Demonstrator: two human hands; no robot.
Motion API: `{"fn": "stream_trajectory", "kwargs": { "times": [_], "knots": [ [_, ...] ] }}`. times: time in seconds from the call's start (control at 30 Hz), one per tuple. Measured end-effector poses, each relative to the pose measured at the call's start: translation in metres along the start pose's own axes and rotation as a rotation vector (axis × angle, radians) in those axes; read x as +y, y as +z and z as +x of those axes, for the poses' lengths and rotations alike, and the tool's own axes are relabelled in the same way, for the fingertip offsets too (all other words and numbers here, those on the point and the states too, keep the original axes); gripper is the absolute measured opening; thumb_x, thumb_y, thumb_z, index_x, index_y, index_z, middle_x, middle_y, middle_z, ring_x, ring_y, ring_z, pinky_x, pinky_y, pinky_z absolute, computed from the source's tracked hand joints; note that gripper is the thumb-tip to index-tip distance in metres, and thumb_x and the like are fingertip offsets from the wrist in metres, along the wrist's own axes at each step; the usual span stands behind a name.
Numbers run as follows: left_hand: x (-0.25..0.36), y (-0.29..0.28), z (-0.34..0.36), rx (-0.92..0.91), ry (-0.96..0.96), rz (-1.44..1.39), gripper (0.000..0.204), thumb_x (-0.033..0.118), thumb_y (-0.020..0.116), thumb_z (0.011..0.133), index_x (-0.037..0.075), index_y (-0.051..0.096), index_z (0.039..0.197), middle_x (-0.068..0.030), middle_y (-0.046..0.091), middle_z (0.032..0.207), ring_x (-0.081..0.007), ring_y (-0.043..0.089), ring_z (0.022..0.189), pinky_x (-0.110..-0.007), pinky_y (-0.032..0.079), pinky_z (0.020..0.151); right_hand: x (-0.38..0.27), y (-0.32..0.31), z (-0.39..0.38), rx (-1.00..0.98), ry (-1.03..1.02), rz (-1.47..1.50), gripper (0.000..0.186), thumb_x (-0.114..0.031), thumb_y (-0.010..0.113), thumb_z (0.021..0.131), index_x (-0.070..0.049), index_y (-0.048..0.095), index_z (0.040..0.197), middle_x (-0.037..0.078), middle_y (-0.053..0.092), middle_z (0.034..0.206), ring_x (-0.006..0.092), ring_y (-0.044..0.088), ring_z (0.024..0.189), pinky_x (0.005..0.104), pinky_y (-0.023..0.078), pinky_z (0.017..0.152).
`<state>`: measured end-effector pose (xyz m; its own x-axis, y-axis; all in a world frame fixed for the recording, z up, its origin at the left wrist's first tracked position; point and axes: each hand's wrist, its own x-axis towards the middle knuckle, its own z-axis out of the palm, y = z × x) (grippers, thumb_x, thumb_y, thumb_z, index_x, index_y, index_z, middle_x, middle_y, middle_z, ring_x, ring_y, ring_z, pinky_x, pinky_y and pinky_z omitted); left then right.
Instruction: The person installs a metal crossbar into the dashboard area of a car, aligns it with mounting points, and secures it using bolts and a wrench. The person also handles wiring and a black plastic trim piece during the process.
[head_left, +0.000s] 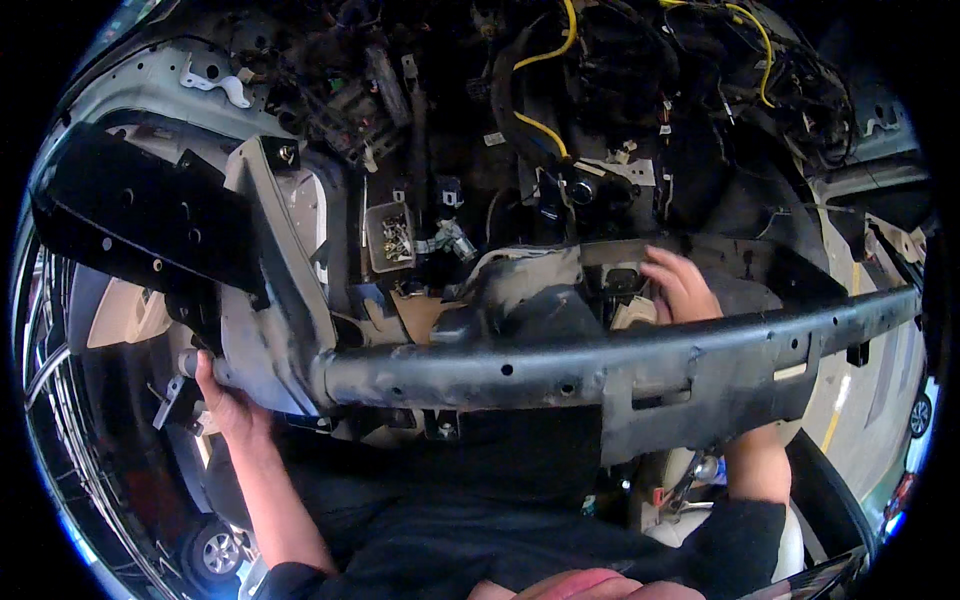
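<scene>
A long black dashboard crossbeam (470,375), a metal tube with welded brackets, spans the view in front of my body. My left hand (235,405) grips its left end, thumb up against the tube's stub; the other fingers are hidden underneath. My right forearm passes below the beam's wide plate (660,432), and my right hand (682,287) comes up on the far side. Its fingers bend round a bracket there, next to a small beige piece (632,315). A broad black side bracket (130,215) and an upright grey one (280,230) rise from the left end.
Beyond the beam lies a stripped car interior with loose wiring and a yellow cable (545,132). A grey tray of small fasteners (390,238) sits on the floor. Car body sides flank both ends, and a light seat (785,540) is at lower right.
</scene>
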<state>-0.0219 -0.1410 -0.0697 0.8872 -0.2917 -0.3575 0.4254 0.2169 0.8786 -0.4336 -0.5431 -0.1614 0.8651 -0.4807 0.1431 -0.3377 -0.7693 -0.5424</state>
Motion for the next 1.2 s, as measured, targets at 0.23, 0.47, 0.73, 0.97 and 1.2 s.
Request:
{"fn": "stream_trajectory", "kwargs": {
  "times": [0.23, 0.47, 0.73, 0.97, 1.2],
  "knots": [
    [0.003, -0.011, -0.001, 0.04, -0.004, 0.022, 0.068, 0.054, 0.067, 0.092, 0.004, 0.056, 0.137, -0.0138, 0.065, 0.131, -0.0302, 0.062, 0.12, -0.044, 0.047, 0.108, 0.035, 0.051, 0.146, 0.029, 0.221, -0.366, 0.065, -0.003, 0.07, 0.078, -0.002, 0.051, 0.14, 0.019, 0.051, 0.146, 0.037, 0.052, 0.133, 0.0441, 0.044, 0.112],
    [0.003, -0.018, -0.001, 0.057, -0.035, 0.041, 0.071, 0.056, 0.072, 0.087, 0.007, 0.056, 0.136, -0.0116, 0.066, 0.127, -0.0295, 0.062, 0.118, -0.043, 0.047, 0.107, 0.091, 0.066, 0.196, -0.537, 0.506, -0.157, 0.092, -0.013, 0.09, 0.066, -0.004, 0.048, 0.148, 0.023, 0.064, 0.134, 0.0388, 0.061, 0.125, 0.0423, 0.047, 0.108],
    [0.004, -0.029, -0.002, 0.102, -0.015, 0.023, 0.067, 0.056, 0.066, 0.091, 0.005, 0.06, 0.133, -0.0144, 0.067, 0.125, -0.0311, 0.063, 0.114, -0.045, 0.049, 0.104, 0.09, 0.066, 0.199, -0.383, 0.41, -0.061, 0.086, -0.005, 0.089, 0.064, -0.009, 0.055, 0.144, 0.022, 0.069, 0.126, 0.0375, 0.065, 0.119, 0.0408, 0.05, 0.102],
    [0.003, -0.035, -0.001, 0.149, -0.019, 0.091, 0.075, 0.058, 0.075, 0.084, 0.007, 0.055, 0.135, -0.0118, 0.066, 0.125, -0.0286, 0.062, 0.117, -0.042, 0.047, 0.106, 0.105, 0.066, 0.212, -0.271, 0.405, 0.021, 0.075, 0.003, 0.088, 0.06, -0.008, 0.066, 0.131, 0.018, 0.072, 0.121, 0.0341, 0.067, 0.114, 0.038, 0.051, 0.1],
    [0.002, -0.037, 0.001, 0.155, -0.009, 0.072, 0.069, 0.06, 0.067, 0.09, 0.006, 0.061, 0.133, -0.0126, 0.068, 0.124, -0.0299, 0.064, 0.113, -0.043, 0.051, 0.102, 0.11, 0.056, 0.217, -0.256, 0.405, 0.018, 0.077, -0.001, 0.089, 0.058, -0.012, 0.068, 0.131, 0.018, 0.07, 0.124, 0.0364, 0.067, 0.114, 0.0407, 0.053, 0.097]
  ]
}}
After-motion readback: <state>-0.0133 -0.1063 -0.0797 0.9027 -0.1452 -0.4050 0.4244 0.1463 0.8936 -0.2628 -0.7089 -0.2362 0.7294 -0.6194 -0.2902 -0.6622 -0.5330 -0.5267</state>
